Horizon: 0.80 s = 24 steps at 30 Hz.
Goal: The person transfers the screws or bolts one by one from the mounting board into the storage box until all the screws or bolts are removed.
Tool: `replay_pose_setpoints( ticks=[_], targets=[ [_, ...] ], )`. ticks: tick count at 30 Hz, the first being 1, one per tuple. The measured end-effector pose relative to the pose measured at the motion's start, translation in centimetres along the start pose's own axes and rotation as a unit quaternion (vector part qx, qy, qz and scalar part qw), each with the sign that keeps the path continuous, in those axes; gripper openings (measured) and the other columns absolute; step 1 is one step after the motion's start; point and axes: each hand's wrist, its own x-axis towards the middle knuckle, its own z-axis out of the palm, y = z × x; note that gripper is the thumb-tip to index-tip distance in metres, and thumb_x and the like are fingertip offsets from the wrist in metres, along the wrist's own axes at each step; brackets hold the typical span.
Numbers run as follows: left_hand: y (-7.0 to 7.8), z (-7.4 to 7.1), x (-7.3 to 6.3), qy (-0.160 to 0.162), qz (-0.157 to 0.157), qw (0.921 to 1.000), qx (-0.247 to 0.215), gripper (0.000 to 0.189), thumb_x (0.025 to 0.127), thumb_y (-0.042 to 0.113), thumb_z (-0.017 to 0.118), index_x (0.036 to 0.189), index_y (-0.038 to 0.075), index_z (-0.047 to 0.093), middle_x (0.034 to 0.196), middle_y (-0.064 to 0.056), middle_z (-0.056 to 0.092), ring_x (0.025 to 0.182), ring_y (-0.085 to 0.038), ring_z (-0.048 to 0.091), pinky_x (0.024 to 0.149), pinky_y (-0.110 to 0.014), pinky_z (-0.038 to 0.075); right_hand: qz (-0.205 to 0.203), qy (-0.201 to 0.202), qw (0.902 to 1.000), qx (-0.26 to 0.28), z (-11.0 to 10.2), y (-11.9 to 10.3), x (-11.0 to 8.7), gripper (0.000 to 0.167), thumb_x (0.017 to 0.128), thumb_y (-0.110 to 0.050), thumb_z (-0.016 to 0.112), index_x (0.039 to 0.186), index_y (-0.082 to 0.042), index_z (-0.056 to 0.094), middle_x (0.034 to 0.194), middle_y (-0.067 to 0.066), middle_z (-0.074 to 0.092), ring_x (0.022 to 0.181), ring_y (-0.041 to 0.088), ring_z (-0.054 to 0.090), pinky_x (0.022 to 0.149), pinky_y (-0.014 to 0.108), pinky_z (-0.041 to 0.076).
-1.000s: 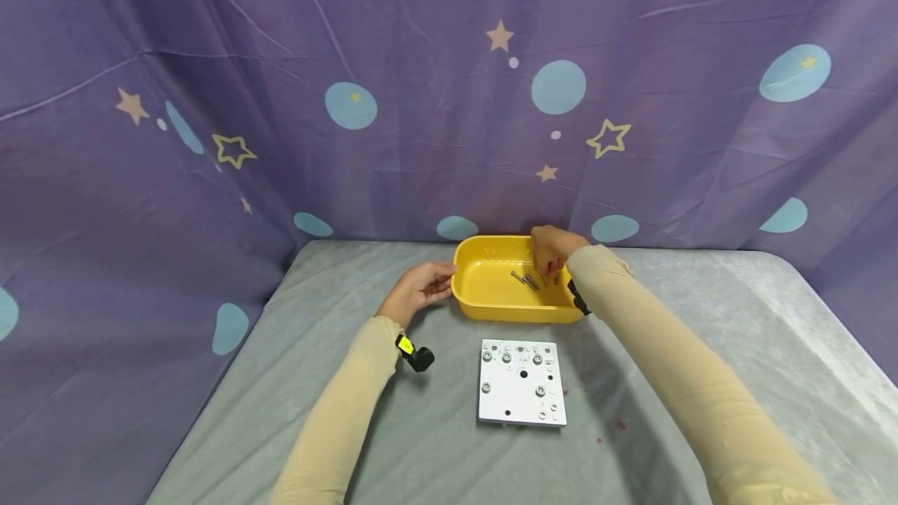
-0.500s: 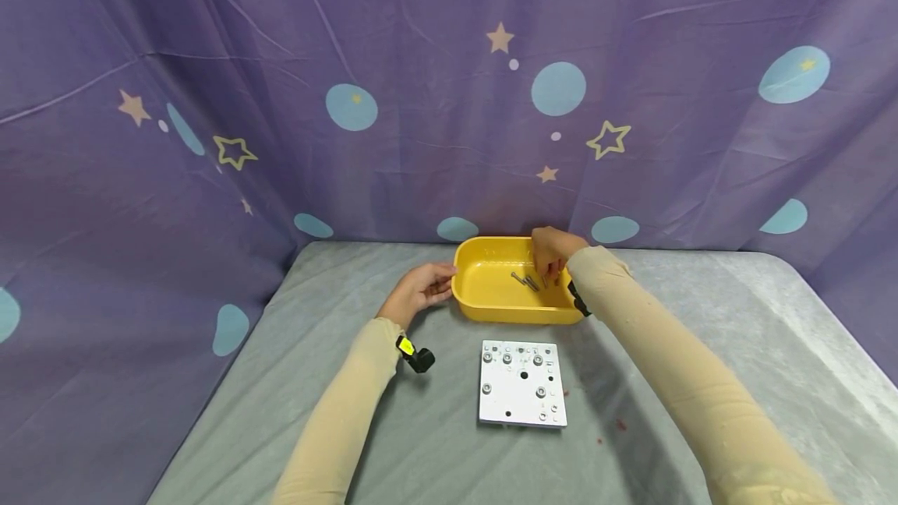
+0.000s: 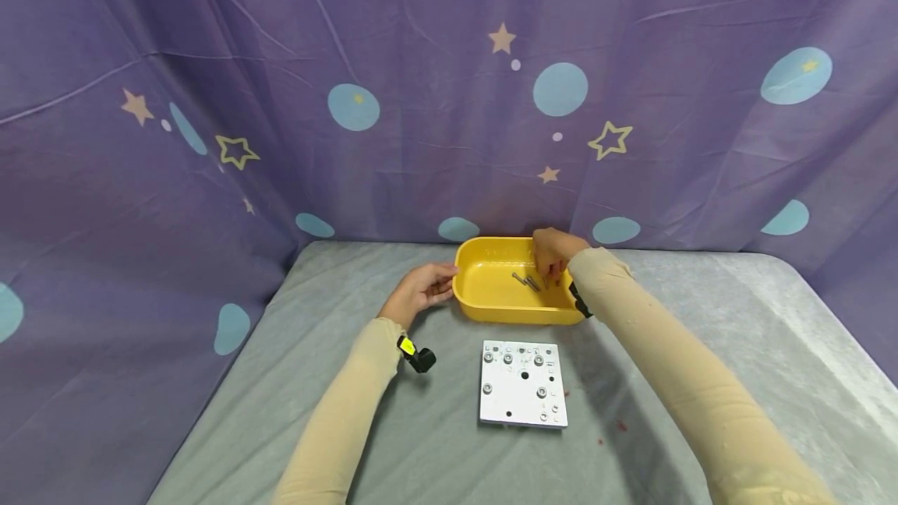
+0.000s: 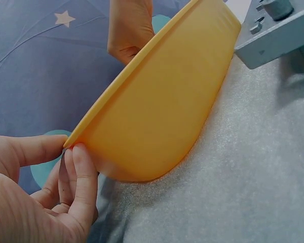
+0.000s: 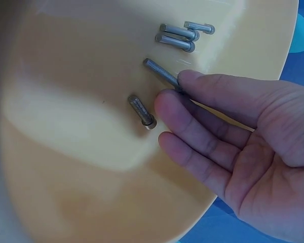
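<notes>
A yellow plastic tub (image 3: 491,314) stands at the back of the table. My left hand (image 3: 421,288) pinches its left rim, thumb and fingertips on either side of the edge (image 4: 99,104). Inside the tub's right end is my right hand (image 3: 554,249). In the right wrist view, the thumb and fingers of that hand (image 5: 243,131) pinch the head end of a threaded bolt (image 5: 160,72); the head itself is hidden. Another socket-head bolt (image 5: 141,111) lies just below the fingertips. Three more bolts (image 5: 177,43) lie grouped farther up on the tub floor.
In front of the tub, a silver metal plate (image 3: 512,400) with holes and several fitted bolts lies on the grey cloth-covered table (image 3: 393,443). A purple curtain (image 3: 435,178) hangs right behind the tub. Small red specks (image 3: 621,426) mark the cloth right of the plate.
</notes>
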Motion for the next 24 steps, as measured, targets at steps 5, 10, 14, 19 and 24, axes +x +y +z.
replay_pose_setpoints(
  ticks=[5,10,14,19,24],
  targets=[
    [0.0,0.0,-0.1,0.000,0.000,1.0000,0.000,0.039,0.098,0.006,0.063,0.136,-0.002,0.056,0.070,0.006,0.066,0.061,-0.006,0.060,0.058,-0.018,0.055,-0.003,0.001,1.0000,0.002,0.1,0.2,0.2,0.006,0.082,0.002,0.076,0.087,0.000,0.075,0.070,0.010,0.074,0.058,0.016,0.067,0.054,0.024,0.057],
    [0.1,0.1,-0.1,-0.002,0.002,1.0000,0.000,0.034,0.099,0.006,0.062,0.132,-0.001,0.058,0.069,0.006,0.065,0.060,-0.005,0.059,0.058,-0.018,0.055,-0.005,-0.002,1.0000,0.005,0.2,0.3,0.4,0.007,0.083,0.002,0.077,0.089,0.000,0.074,0.070,0.010,0.074,0.059,0.017,0.068,0.056,0.025,0.059],
    [0.0,0.1,-0.1,0.002,0.000,1.0000,-0.001,0.033,0.099,0.006,0.063,0.131,0.000,0.059,0.069,0.005,0.065,0.060,-0.006,0.059,0.058,-0.019,0.055,-0.004,-0.001,1.0000,0.006,0.3,0.4,0.5,0.008,0.083,0.001,0.078,0.089,0.000,0.074,0.071,0.011,0.075,0.060,0.017,0.069,0.058,0.026,0.060],
    [0.0,0.0,0.0,0.004,-0.001,1.0000,0.002,0.040,0.098,0.007,0.064,0.137,-0.001,0.057,0.072,0.005,0.066,0.063,-0.007,0.060,0.060,-0.019,0.056,-0.010,0.006,0.9999,0.004,0.1,0.3,0.2,0.008,0.081,0.001,0.079,0.088,0.000,0.074,0.075,0.013,0.076,0.063,0.018,0.071,0.066,0.030,0.063],
    [0.0,-0.1,0.1,0.002,0.001,1.0000,-0.001,0.037,0.098,0.007,0.064,0.134,-0.001,0.059,0.072,0.004,0.066,0.064,-0.007,0.059,0.060,-0.019,0.055,-0.054,0.030,0.9981,-0.003,-0.3,0.2,-0.6,0.009,0.077,0.008,0.075,0.077,-0.001,0.072,0.073,0.014,0.075,0.060,0.018,0.068,0.059,0.027,0.059]
  ],
)
